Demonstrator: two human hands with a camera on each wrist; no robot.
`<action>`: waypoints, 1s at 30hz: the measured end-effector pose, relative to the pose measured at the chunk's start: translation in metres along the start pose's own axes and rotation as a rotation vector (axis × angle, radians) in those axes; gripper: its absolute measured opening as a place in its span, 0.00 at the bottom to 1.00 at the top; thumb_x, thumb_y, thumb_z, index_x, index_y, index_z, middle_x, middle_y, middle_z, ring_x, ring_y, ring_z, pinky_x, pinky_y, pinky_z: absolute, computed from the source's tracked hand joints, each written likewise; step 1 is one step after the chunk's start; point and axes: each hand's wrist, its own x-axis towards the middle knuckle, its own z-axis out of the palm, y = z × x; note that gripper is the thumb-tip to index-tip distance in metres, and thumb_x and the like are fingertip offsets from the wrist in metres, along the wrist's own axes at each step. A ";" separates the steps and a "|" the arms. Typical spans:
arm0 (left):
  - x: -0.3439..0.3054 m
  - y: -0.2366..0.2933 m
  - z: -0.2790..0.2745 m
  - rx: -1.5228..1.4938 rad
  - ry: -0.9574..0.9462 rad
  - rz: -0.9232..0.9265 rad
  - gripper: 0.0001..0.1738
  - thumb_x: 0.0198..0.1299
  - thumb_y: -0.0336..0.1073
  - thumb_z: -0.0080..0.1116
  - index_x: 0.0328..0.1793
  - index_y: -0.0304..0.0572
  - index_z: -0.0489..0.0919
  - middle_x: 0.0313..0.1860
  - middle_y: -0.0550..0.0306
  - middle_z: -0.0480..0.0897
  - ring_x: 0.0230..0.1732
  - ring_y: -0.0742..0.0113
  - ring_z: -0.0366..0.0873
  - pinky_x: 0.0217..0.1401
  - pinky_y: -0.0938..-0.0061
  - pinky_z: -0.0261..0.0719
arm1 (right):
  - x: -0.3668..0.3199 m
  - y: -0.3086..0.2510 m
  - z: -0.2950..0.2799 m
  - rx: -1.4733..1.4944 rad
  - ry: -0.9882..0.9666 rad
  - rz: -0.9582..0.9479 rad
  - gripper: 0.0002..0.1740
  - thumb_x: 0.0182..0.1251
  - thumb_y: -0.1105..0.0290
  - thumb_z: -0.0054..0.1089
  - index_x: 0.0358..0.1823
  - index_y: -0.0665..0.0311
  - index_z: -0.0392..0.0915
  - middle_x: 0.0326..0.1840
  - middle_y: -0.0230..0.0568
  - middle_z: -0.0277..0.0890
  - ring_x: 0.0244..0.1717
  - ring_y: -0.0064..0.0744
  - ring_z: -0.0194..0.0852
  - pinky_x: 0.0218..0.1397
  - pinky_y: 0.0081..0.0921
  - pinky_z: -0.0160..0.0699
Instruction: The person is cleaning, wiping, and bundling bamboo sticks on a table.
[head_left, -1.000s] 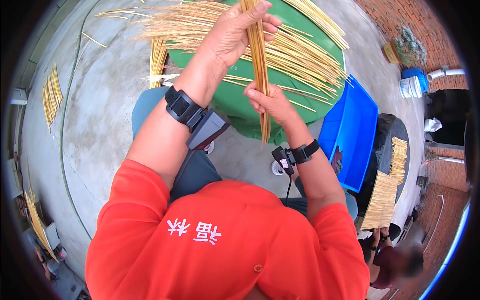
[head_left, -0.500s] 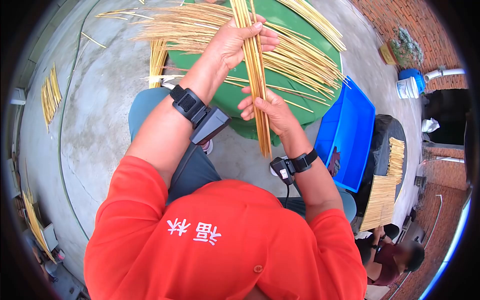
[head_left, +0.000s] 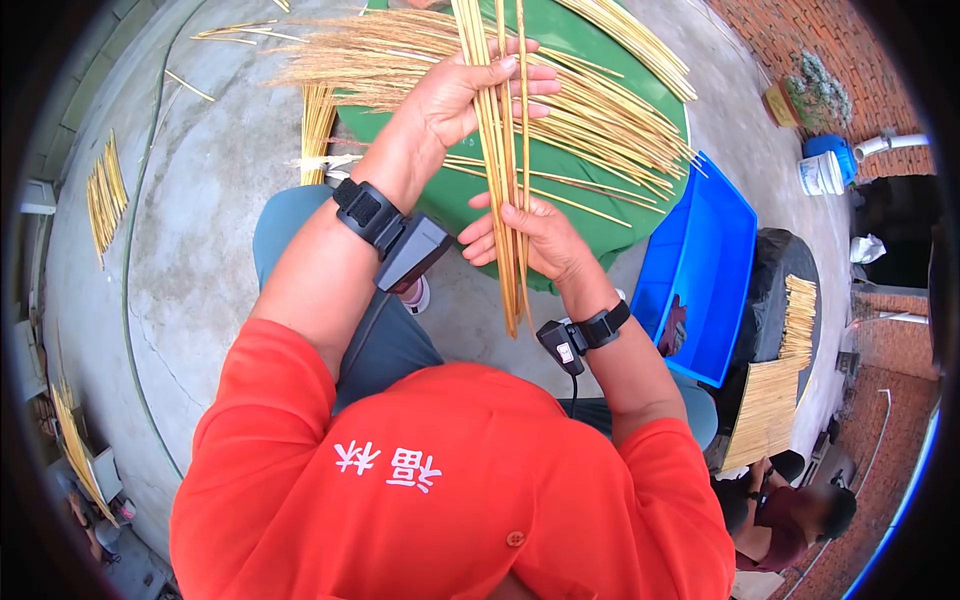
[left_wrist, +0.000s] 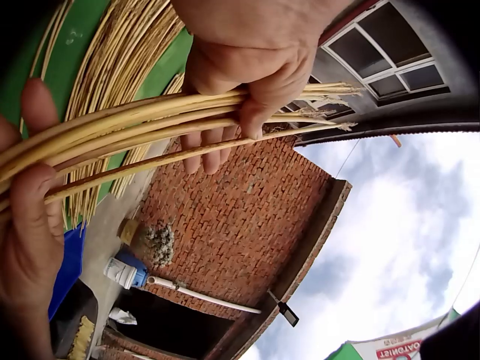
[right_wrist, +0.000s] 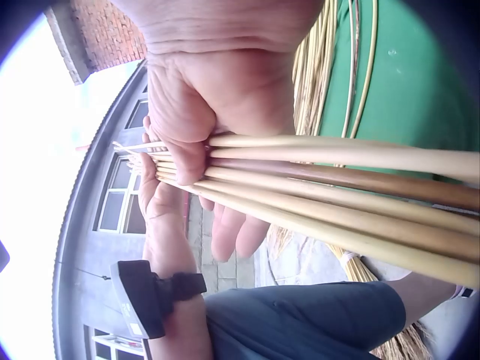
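Note:
A small bundle of yellow stalks (head_left: 495,150) is held between both hands over the green cloth (head_left: 385,135). The left hand (head_left: 455,100) supports the upper part, its thumb across the stalks and its fingers extended behind them. Lower down, the right hand (head_left: 540,238) holds the bundle with its thumb in front and its fingers stretched out behind. The stalks are fanned a little, one standing apart on the right. In the right wrist view one brown stalk (right_wrist: 337,176) lies among paler ones, under the right thumb. The left wrist view shows the left thumb pressing the stalks (left_wrist: 150,124).
Feathery stalks (head_left: 590,120) lie across the green cloth, with more at its far edge. A tied bundle (head_left: 316,125) stands at its left. A blue tub (head_left: 705,270) is on the right; beyond it are a woven panel (head_left: 765,410) and another person (head_left: 785,520).
The bundle has spread from a tight group into a looser fan, and its lower end has dropped slightly. The right hand's fingers have straightened, and that hand has moved a little lower.

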 end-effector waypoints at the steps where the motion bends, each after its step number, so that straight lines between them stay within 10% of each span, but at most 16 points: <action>1: 0.000 0.000 -0.001 -0.003 0.012 0.000 0.22 0.60 0.31 0.50 0.60 0.33 0.63 0.51 0.35 0.73 0.55 0.46 0.72 0.55 0.55 0.76 | 0.000 0.001 0.000 0.001 -0.002 -0.002 0.24 0.67 0.60 0.46 0.56 0.72 0.61 0.41 0.59 0.74 0.41 0.48 0.78 0.44 0.40 0.80; 9: 0.001 -0.006 0.004 0.087 0.209 0.013 0.19 0.58 0.26 0.51 0.56 0.31 0.67 0.47 0.36 0.75 0.51 0.48 0.75 0.52 0.58 0.79 | 0.001 0.008 -0.006 -0.052 0.140 -0.043 0.26 0.69 0.50 0.39 0.48 0.69 0.68 0.29 0.43 0.75 0.24 0.27 0.74 0.27 0.19 0.74; 18: 0.000 -0.010 0.007 0.040 0.174 -0.021 0.21 0.57 0.23 0.50 0.58 0.32 0.65 0.44 0.35 0.76 0.48 0.47 0.77 0.51 0.59 0.79 | 0.004 0.010 -0.008 -0.005 0.085 0.059 0.31 0.68 0.44 0.34 0.42 0.70 0.69 0.21 0.40 0.68 0.15 0.23 0.61 0.20 0.19 0.62; 23: 0.002 -0.013 0.007 0.124 0.290 0.038 0.17 0.56 0.23 0.51 0.53 0.36 0.67 0.34 0.50 0.78 0.33 0.65 0.78 0.39 0.72 0.80 | 0.007 0.009 0.004 -0.106 0.299 -0.097 0.24 0.68 0.50 0.43 0.48 0.66 0.65 0.23 0.37 0.70 0.17 0.21 0.66 0.21 0.15 0.67; 25: 0.005 -0.019 0.004 0.120 0.306 0.067 0.15 0.57 0.23 0.51 0.51 0.36 0.68 0.32 0.51 0.78 0.31 0.66 0.76 0.37 0.74 0.79 | 0.009 0.010 0.007 -0.593 0.501 -0.315 0.18 0.67 0.58 0.48 0.47 0.64 0.62 0.25 0.36 0.71 0.18 0.20 0.67 0.20 0.16 0.69; 30: 0.006 -0.028 0.004 0.109 0.352 0.101 0.10 0.58 0.23 0.50 0.47 0.37 0.69 0.30 0.53 0.77 0.28 0.70 0.73 0.33 0.77 0.76 | 0.007 0.012 0.009 -0.800 0.529 -0.244 0.12 0.69 0.64 0.43 0.46 0.64 0.62 0.26 0.34 0.70 0.16 0.18 0.64 0.18 0.15 0.66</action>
